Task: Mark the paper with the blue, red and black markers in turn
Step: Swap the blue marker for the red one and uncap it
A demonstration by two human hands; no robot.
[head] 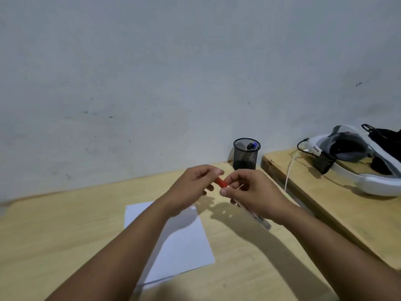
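Red marker held between both hands above the desk

Red cap (221, 182) shows between the two hands, which meet in the air over the far part of the wooden desk (54, 224). Left hand (191, 187): fingers closed on the cap end. Right hand (253, 192): fingers closed on the red marker (261, 220), whose pale barrel runs down and right beneath the palm. Whether the cap is seated or pulled free cannot be told. White paper (184, 242): flat on the desk, near the person, partly under the left forearm. Black mesh cup (246, 154): upright at the far edge against the wall, with blue and dark marker ends inside. White headset (368, 166): on a second desk to the right.
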